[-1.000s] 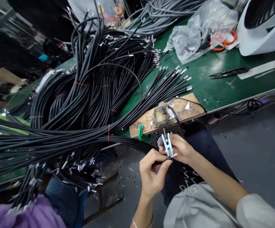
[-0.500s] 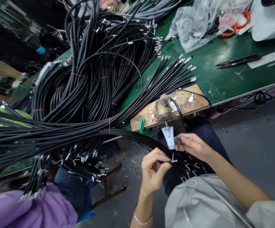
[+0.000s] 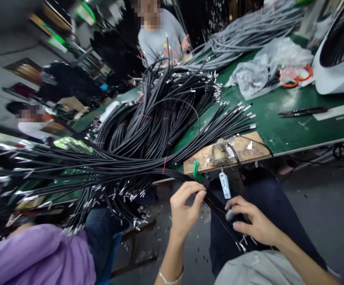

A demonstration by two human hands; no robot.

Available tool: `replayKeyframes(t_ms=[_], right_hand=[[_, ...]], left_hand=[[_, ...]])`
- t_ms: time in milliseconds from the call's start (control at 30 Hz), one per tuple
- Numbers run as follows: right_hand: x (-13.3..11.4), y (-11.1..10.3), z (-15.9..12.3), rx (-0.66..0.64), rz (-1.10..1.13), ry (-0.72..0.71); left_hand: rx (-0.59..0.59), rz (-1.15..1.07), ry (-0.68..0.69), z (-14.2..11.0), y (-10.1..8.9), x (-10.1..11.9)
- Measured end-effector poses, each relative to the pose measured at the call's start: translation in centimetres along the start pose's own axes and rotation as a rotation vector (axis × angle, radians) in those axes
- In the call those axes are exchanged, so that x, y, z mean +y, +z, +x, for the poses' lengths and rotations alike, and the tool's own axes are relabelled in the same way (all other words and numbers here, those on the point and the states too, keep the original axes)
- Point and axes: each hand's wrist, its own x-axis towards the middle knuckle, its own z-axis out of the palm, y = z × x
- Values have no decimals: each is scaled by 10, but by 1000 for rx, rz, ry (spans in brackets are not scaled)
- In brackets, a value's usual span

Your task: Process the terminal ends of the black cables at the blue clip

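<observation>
My left hand (image 3: 185, 209) pinches a black cable (image 3: 210, 200) from the bundle that runs across my lap. My right hand (image 3: 251, 223) rests on the same bundle of black cables (image 3: 230, 229) over my thigh, fingers curled on them near their metal-tipped ends. A light blue clip tool (image 3: 224, 185) hangs just below the wooden board (image 3: 249, 152), free of both hands. A large heap of black cables (image 3: 148, 126) with metal ends covers the green table (image 3: 293, 126) to the left.
Black scissors (image 3: 302, 112), a crumpled plastic bag (image 3: 264, 67) with orange-handled scissors and a white fan (image 3: 338, 51) lie at the right. Grey cables (image 3: 249, 27) pile at the back. A person in grey stands behind; someone in purple (image 3: 35, 253) sits at my left.
My right hand let go of the blue clip tool and dropped onto the cables on my lap. My left hand rose along the cable. The view tilted up.
</observation>
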Motion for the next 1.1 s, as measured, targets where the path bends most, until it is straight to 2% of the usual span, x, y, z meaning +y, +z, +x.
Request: replayKeyframes(t_ms=[67,133,233,300,367,500,600,667,733,867,967,1100], right_hand=[[7,3,-3,27,-141,156],[14,8,-3,-40,-197,286],[21,20,2,-156,-174,369],[26,29,7,-163,-187,384],[31,38,12,-135,-223,406],[39,64,22,-145,-200,431],[38,88,33,-157,-85,353],[32,103,40,-160,36,270],[25,112,48,-140,139,201],[21,117,54,-119,273,137],[29,118,53,-123,352,181],[28,124,63,-106,429,275]], left_hand=[[98,204,71,31,-11,-5],[104,416,95,64,-15,-14],[-26,761,29,104,-8,-31],[-101,887,-44,117,0,-39],[-80,889,-54,120,6,-43],[54,799,2,119,12,-39],[63,811,-4,134,16,-29],[5,812,8,152,17,-23],[-123,797,51,169,17,-19],[-371,769,128,184,13,-15],[-416,775,153,179,9,-7],[-394,767,185,173,4,15]])
